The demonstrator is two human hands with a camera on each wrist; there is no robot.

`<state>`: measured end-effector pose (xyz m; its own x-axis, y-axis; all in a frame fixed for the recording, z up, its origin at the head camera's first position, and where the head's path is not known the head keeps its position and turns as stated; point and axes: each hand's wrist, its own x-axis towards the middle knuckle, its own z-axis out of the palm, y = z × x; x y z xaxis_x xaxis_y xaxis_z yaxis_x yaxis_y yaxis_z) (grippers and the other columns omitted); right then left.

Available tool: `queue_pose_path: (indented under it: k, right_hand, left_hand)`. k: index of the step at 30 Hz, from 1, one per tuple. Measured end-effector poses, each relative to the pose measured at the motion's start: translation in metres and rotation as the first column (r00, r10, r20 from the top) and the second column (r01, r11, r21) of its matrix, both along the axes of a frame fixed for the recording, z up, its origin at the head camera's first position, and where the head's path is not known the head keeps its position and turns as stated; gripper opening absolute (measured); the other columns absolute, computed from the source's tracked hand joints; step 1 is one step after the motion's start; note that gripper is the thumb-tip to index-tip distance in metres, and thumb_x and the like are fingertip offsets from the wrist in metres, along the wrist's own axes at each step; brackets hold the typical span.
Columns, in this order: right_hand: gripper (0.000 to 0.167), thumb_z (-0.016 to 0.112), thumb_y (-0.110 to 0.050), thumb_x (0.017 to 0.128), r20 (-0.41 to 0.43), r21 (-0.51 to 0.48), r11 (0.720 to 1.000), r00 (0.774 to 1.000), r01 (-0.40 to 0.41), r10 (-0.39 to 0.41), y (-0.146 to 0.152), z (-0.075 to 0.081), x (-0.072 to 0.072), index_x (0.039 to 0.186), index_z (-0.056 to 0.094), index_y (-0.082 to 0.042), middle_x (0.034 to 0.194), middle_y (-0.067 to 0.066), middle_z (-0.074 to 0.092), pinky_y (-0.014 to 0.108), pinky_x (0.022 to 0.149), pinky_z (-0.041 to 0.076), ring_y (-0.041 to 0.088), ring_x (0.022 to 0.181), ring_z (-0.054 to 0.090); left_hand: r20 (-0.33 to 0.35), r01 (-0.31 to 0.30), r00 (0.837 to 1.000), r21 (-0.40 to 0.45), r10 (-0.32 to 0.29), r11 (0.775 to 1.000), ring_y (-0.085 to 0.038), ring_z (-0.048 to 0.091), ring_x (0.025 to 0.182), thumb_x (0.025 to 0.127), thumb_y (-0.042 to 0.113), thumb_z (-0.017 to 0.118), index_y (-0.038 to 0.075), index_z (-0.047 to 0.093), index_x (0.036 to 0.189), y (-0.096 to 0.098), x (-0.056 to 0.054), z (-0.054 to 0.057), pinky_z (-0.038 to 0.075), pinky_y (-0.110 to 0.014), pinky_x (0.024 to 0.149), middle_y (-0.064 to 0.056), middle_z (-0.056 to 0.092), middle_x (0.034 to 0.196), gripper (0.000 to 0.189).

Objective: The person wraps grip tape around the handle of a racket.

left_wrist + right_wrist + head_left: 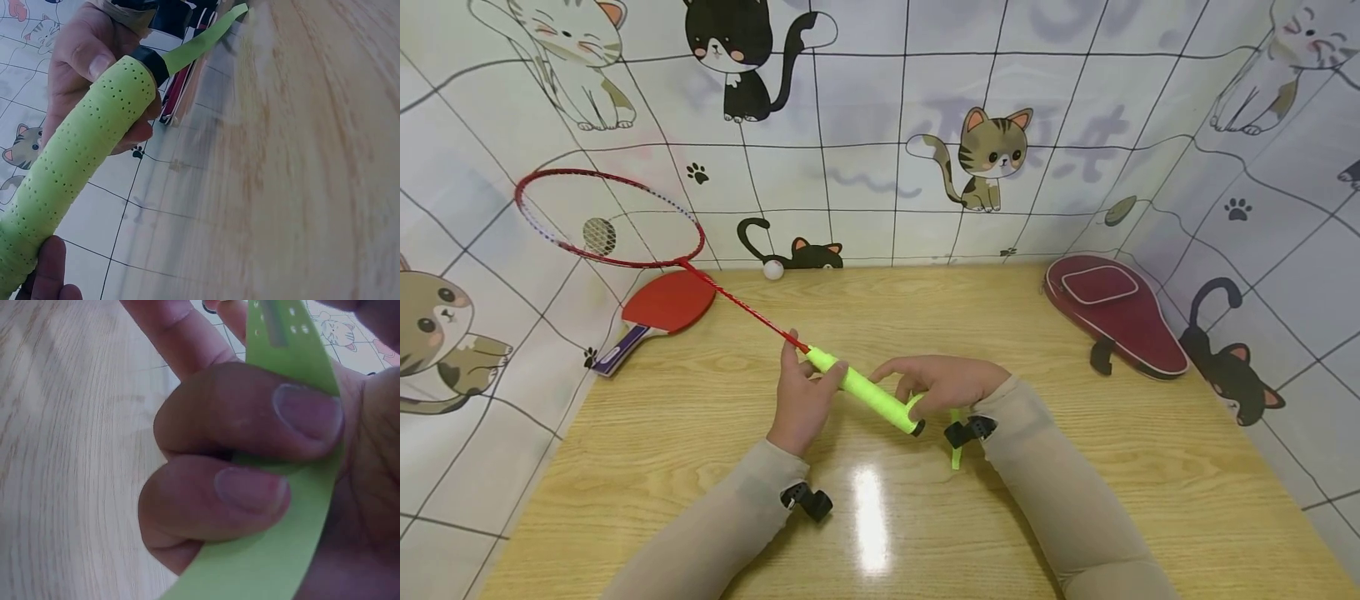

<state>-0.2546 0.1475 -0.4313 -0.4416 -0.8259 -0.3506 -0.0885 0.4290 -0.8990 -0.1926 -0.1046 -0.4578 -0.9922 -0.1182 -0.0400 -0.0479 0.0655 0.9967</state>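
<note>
A red badminton racket (pixel 741 307) points up and left, with its handle (pixel 872 395) wrapped in perforated neon yellow-green overgrip tape. My left hand (pixel 799 407) holds the handle near its upper end, thumb on top. Beside the black butt cap (pixel 149 61), my right hand (pixel 953 385) curls its fingers round the loose length of overgrip tape (pixel 269 553). In the left wrist view this tape strip (pixel 203 45) runs off from the butt end. The strip's tail hangs below the right wrist in the head view. My right palm is partly hidden behind the tape.
A red table tennis bat (pixel 673 302) lies at the table's back left, under the racket head. Near the back wall sits a small white ball (pixel 773 269). A dark red bat case (pixel 1112 312) rests at the back right. Cat-patterned walls enclose the wooden table (pixel 760 533).
</note>
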Motion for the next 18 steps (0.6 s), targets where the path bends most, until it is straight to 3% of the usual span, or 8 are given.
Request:
queue_pose_path:
  k: [5, 13, 18]
  right_hand:
    - [0.073, 0.065, 0.003, 0.090, -0.009, 0.006, 1.000, 1.000, -0.003, 0.004, 0.0005, -0.0001, 0.0004, 0.152, 0.048, -0.031, 0.109, 0.015, 0.073, 0.039, 0.085, 0.054, 0.027, 0.104, 0.068]
    - [0.075, 0.064, 0.005, 0.090, 0.060, -0.006, 1.000, 0.998, 0.021, -0.020, 0.0008, 0.0001, 0.0008, 0.155, 0.047, -0.027, 0.112, 0.015, 0.074, 0.037, 0.087, 0.055, 0.026, 0.104, 0.069]
    - [0.073, 0.067, 0.002, 0.090, 0.036, 0.007, 1.000, 0.999, 0.000, 0.000, 0.0002, 0.0002, 0.0008, 0.153, 0.046, -0.027, 0.108, 0.015, 0.074, 0.036, 0.087, 0.055, 0.026, 0.105, 0.068]
  left_hand:
    - [0.009, 0.009, 1.000, -0.007, -0.009, 1.000, -0.026, 0.075, 0.096, 0.102, 0.022, 0.070, 0.025, 0.002, 0.169, -0.0002, 0.0000, -0.0011, 0.056, -0.032, 0.086, -0.021, 0.065, 0.133, 0.096]
    - [0.004, -0.003, 1.000, 0.009, 0.003, 1.000, -0.030, 0.074, 0.105, 0.101, 0.016, 0.065, 0.022, 0.003, 0.169, 0.0010, -0.0010, -0.0002, 0.055, -0.032, 0.089, -0.024, 0.063, 0.136, 0.092]
    - [0.003, 0.014, 1.000, 0.011, -0.014, 1.000, -0.026, 0.075, 0.096, 0.101, 0.020, 0.071, 0.024, 0.001, 0.169, 0.0007, -0.0002, -0.0019, 0.057, -0.031, 0.085, -0.024, 0.066, 0.131, 0.098]
